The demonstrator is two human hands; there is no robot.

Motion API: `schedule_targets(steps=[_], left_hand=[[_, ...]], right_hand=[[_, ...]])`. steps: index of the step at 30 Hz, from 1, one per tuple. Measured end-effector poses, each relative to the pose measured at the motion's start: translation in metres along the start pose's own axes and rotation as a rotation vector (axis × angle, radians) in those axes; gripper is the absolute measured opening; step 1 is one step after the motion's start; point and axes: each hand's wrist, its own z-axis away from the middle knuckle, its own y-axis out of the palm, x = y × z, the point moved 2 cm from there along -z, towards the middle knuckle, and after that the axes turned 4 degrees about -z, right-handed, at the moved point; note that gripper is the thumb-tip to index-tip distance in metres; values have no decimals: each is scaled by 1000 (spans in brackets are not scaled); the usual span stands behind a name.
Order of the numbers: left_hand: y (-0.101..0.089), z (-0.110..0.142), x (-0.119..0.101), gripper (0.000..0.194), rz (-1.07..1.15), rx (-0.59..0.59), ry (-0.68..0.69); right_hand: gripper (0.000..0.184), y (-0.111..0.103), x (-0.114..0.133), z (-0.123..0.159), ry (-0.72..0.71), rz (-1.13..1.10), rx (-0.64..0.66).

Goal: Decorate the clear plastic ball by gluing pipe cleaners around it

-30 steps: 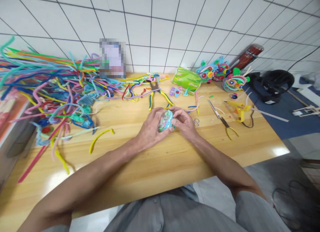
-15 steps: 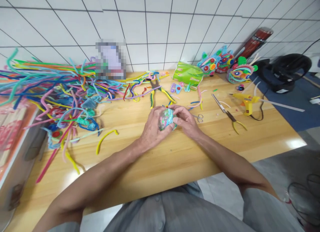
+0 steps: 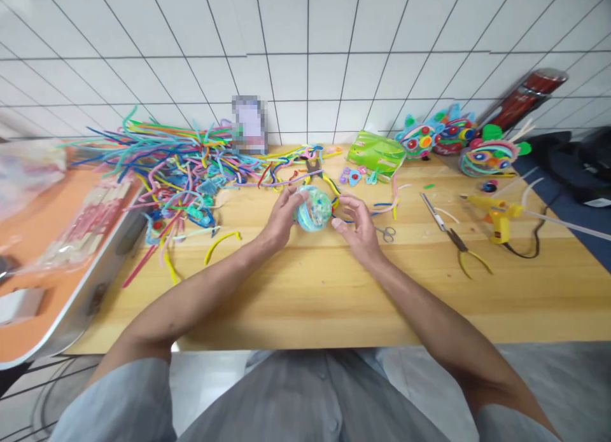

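A round, partly clear ball [image 3: 315, 209] with blue and teal strips around it and coloured bits showing through is held over the middle of the table. My left hand [image 3: 280, 221] grips its left side, with the fingers partly hidden behind it. Just to the right, my right hand [image 3: 359, 231] has its fingers curved and apart, and I see nothing in them. Behind the ball lie yellow-and-black-handled pliers [image 3: 333, 186], their handles partly covered. Small scissors [image 3: 387, 234] rest beside my right hand.
Fuzzy pipe cleaners [image 3: 191, 168] are heaped at the left, near an orange tray [image 3: 112, 221]. A yellow glue gun [image 3: 499, 219], yellow-handled pliers [image 3: 461, 245] and a knife [image 3: 432, 210] lie at the right. Decorated balls [image 3: 491, 154], a green packet [image 3: 375, 152] and a red flask [image 3: 529, 98] stand behind.
My right hand has come off the ball and opened beside it. The ball has turned in my left hand, showing a different side. The camera view has shifted left.
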Motion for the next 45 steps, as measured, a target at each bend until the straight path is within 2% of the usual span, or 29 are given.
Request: schedule_targets(steps=[4, 7, 15, 23, 28, 31, 37, 45], left_hand=[[5, 1, -11, 40, 267, 59, -216], [5, 5, -17, 45, 352, 129, -299], [12, 16, -19, 48, 448, 167, -317], [20, 28, -23, 45, 631, 176, -356], [22, 33, -31, 46, 642, 199, -387], [24, 35, -36, 50, 641, 217, -422], [20, 39, -39, 57, 666, 282, -452], [13, 44, -23, 61, 715, 218, -482]], right_hand=[[47, 4, 1, 3, -109, 77, 26], [46, 4, 9, 3, -225, 163, 20], [54, 6, 19, 5, -512, 408, 84], [43, 6, 23, 8, -769, 576, -9], [38, 7, 29, 8, -901, 613, -53], [40, 8, 34, 8, -943, 621, -70], [70, 4, 41, 9, -889, 549, -96], [71, 4, 47, 10, -956, 495, -83]])
